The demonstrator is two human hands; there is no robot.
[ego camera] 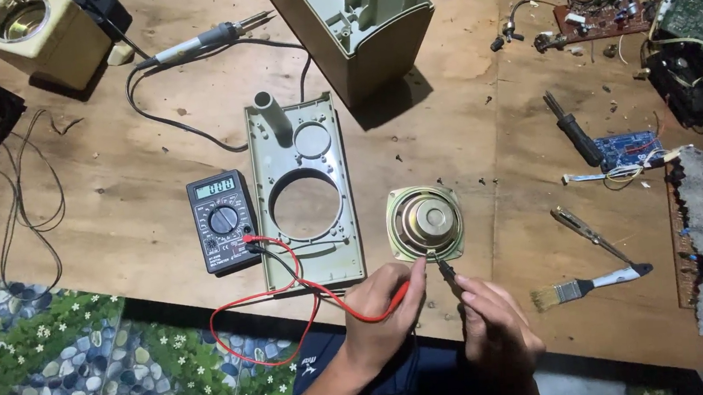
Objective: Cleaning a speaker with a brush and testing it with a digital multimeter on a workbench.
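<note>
Probes met at the near edge of the speaker driver on the bench: my left hand pinched the red probe, my right hand the black probe, both angled onto its terminals, the multimeter facing me.

A round speaker with a silver centre and a square pale-green frame lies face up on the wooden board, just right of the frame's middle. A red probe and a black probe slant up to its lower edge, their tips touching it side by side.
</note>
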